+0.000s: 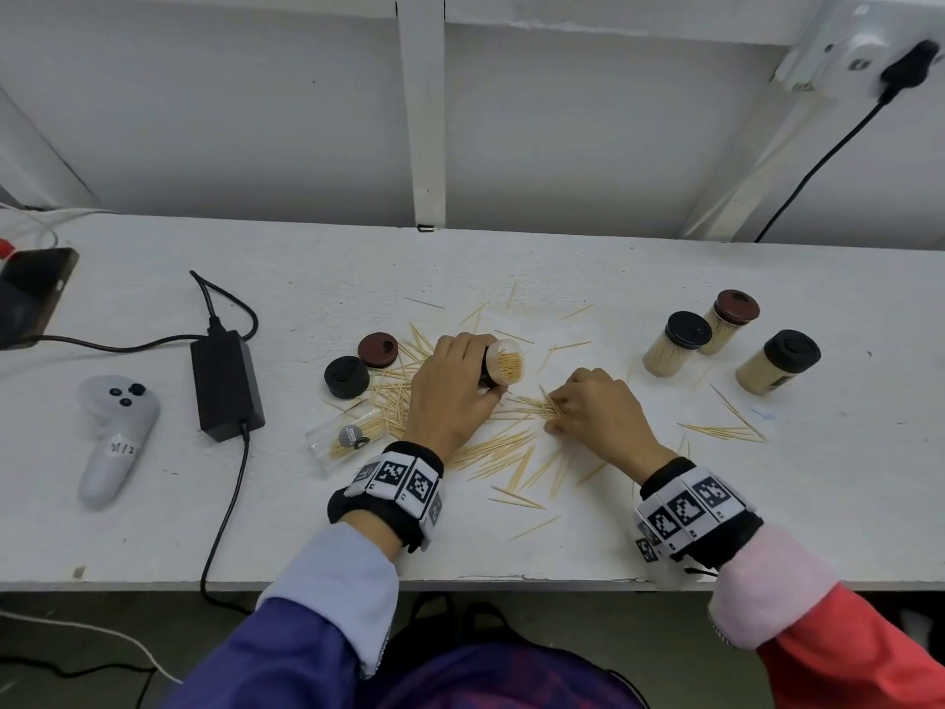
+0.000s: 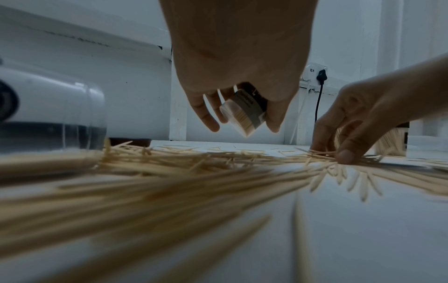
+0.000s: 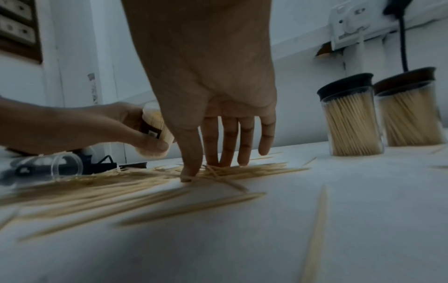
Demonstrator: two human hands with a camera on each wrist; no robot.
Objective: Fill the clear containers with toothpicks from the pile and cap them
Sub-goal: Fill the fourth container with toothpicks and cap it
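Note:
My left hand (image 1: pixel 455 381) grips a clear container (image 1: pixel 503 368) packed with toothpicks and holds it tilted above the table, open mouth to the right; it also shows as the container (image 2: pixel 244 113) and the container (image 3: pixel 155 132). The fingertips of my right hand (image 1: pixel 562 411) press down on the scattered toothpick pile (image 1: pixel 501 442), fingers fairly straight (image 3: pixel 227 143). An empty clear container (image 1: pixel 347 437) lies on its side left of the pile. A loose black cap (image 1: pixel 346 377) and a brown cap (image 1: pixel 377 350) sit behind it.
Three capped, filled containers (image 1: pixel 675 350), (image 1: pixel 728 319), (image 1: pixel 774 360) stand at the right. A white controller (image 1: pixel 115 437), a black power adapter (image 1: pixel 226 383) with its cable and a phone (image 1: pixel 30 294) lie at the left. Stray toothpicks (image 1: pixel 726 429) are scattered about.

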